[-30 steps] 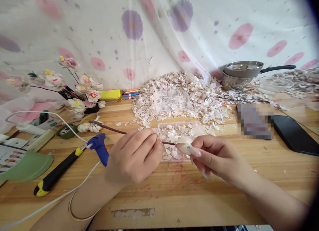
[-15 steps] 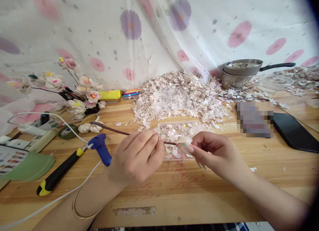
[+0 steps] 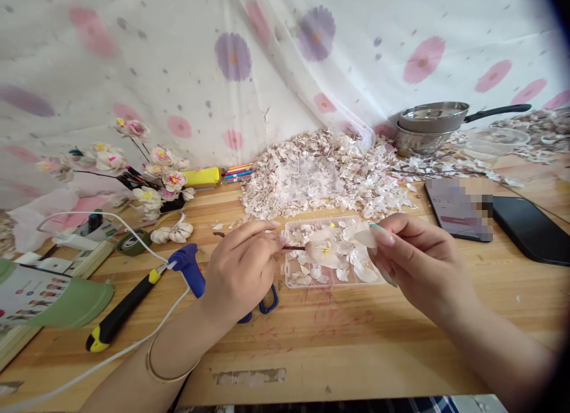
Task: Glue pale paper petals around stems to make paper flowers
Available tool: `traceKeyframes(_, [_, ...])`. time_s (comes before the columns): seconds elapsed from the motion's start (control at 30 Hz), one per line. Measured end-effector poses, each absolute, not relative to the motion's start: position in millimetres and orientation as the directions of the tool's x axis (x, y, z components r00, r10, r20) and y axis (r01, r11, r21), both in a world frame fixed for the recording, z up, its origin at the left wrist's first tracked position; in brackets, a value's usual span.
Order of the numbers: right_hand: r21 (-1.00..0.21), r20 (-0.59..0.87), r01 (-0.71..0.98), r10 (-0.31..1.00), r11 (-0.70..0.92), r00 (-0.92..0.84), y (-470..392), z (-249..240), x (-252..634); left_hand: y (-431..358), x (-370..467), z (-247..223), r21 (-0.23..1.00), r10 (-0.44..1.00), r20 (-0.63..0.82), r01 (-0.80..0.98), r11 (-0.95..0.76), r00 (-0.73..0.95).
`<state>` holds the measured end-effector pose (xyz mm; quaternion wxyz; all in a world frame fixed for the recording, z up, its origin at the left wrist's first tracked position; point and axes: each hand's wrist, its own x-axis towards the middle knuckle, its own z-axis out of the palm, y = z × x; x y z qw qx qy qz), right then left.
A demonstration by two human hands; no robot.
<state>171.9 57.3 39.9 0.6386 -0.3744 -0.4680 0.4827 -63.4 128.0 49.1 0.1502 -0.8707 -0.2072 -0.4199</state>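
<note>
My left hand is closed around a thin dark brown stem, held nearly level. On the stem's right end sits a small flower of pale petals with a bit of yellow. To the right of it, apart from the flower, my right hand pinches a single whitish, translucent petal between thumb and fingers. Beneath both lies a shallow clear plastic box with dividers and loose petals in it. Blue scissor handles show beside my left hand; the blades are hidden.
A blue glue gun with a white cord and a black-and-yellow handle lie on the left. Finished flowers stand behind them. A big petal heap fills the back. Phones and pans are at right.
My right hand has moved right and slightly up, away from the stem's end, with a petal in its pinch. The flower head now shows uncovered. The view has shifted slightly.
</note>
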Motion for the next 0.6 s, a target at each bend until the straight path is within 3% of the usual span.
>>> traceKeyframes(0.1, [-0.932, 0.249, -0.248, 0.964, 0.265, 0.094, 57.4, 39.3, 172.5, 129.5, -62.5, 49.8, 0.051, 0.314, 0.810, 0.475, -0.879, 0.496])
traceKeyframes(0.37, [-0.935, 0.257, -0.227, 0.962, 0.273, 0.096, 57.1, 35.3, 172.3, 131.5, -64.3, 46.7, 0.240, 0.372, 0.823, 0.330, -0.913, 0.429])
traceKeyframes(0.6, [-0.938, 0.258, -0.208, 0.960, 0.276, 0.111, 58.6, 35.2, 172.3, 129.9, -61.2, 44.8, 0.463, 0.519, 0.766, 0.235, -0.855, 0.379])
